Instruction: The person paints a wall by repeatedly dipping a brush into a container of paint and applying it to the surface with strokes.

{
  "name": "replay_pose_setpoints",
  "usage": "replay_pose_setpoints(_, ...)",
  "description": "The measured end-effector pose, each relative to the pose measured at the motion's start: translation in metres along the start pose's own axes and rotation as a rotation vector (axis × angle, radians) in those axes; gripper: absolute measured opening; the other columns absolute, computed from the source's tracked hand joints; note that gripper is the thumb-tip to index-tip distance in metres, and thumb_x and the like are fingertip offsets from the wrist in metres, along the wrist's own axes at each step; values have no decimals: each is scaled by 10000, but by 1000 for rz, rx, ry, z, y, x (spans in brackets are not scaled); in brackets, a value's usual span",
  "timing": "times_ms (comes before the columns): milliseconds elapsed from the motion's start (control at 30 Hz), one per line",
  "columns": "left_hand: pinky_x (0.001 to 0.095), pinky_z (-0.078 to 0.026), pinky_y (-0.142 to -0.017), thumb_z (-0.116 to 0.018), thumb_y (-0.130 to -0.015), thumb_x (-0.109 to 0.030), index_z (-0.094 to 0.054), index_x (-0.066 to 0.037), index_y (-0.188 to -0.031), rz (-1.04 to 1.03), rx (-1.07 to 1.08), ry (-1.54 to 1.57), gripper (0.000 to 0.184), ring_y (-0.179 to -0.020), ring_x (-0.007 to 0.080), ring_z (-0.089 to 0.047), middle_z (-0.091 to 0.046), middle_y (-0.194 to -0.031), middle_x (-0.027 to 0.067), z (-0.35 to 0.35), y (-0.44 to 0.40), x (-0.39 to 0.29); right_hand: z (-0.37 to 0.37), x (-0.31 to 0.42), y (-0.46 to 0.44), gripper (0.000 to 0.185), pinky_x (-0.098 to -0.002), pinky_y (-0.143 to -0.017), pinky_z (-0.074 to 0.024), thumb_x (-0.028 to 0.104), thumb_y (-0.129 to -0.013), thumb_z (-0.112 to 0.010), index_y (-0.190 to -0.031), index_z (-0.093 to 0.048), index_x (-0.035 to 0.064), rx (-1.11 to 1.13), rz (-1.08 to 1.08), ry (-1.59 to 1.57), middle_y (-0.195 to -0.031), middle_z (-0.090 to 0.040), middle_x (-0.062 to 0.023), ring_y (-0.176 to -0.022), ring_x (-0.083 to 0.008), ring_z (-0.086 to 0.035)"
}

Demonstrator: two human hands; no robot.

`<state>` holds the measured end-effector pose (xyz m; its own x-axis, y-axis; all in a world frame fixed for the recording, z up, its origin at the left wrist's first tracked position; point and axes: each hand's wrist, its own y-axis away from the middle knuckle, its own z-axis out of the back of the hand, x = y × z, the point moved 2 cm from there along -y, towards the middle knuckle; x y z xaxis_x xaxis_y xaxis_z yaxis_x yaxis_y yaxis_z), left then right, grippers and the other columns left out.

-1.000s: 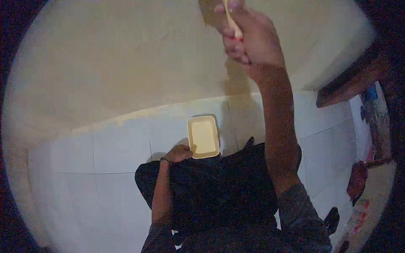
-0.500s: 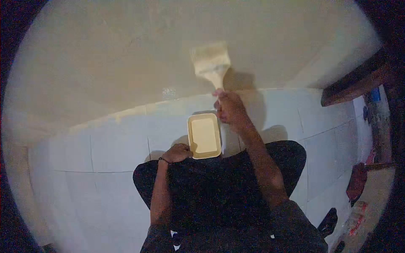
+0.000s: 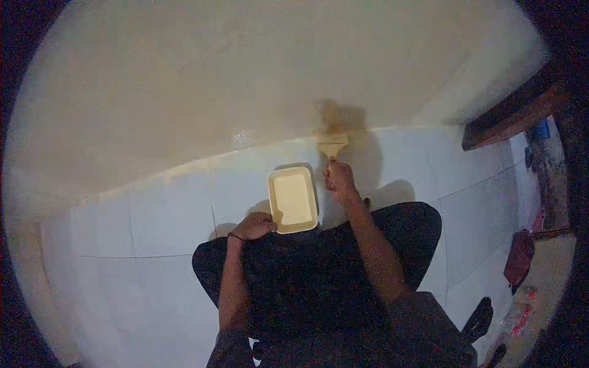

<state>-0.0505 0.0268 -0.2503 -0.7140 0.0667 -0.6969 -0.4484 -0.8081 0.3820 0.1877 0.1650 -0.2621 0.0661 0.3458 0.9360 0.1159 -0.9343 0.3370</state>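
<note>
My right hand (image 3: pixel 340 182) is closed around the handle of a wide paintbrush (image 3: pixel 333 147). The brush head points away from me, at the line where the wall (image 3: pixel 233 67) meets the tiled floor (image 3: pixel 165 224); its bristle tips are hard to make out against the shadow. At the lower left corner of a cream rectangular paint tray (image 3: pixel 270 193), my left hand (image 3: pixel 256 226) grips the rim. Pale cream paint (image 3: pixel 294 199) lies inside the tray, which sits in front of my crossed legs.
Cream smears (image 3: pixel 178 172) run along the wall's foot. A dark wooden piece (image 3: pixel 509 116) juts in at the right. Beyond it lie a dark red cloth (image 3: pixel 519 257), a black item (image 3: pixel 477 319) and a packet with red print (image 3: pixel 521 319).
My right hand has brought the paintbrush down from the wall and slightly right, to the floor line. The left hand stays at the tray.
</note>
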Motion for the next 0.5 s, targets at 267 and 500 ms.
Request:
replay_pose_setpoints(267, 377, -410, -725, -501, -689, -332, -560, 22, -804, -98, 1, -111, 376, -805, 309, -530, -568, -817, 175, -13, -12, 25, 19, 6, 17, 170, -238, -300, -267, 236, -802, -478, -680, -488, 118, -324, -125, -401, -466, -408, 6, -337, -111, -370)
replay_pose_setpoints(500, 377, -408, -722, -485, -695, -331, -576, 6, -737, 23, -6, 71, 351, -790, 319, -533, -568, -795, 180, 10, 3, -11, -29, 17, 13, 223, -231, -275, -244, 260, -845, -419, -711, -450, 85, -23, -346, -415, -492, -388, -2, -321, -101, -308)
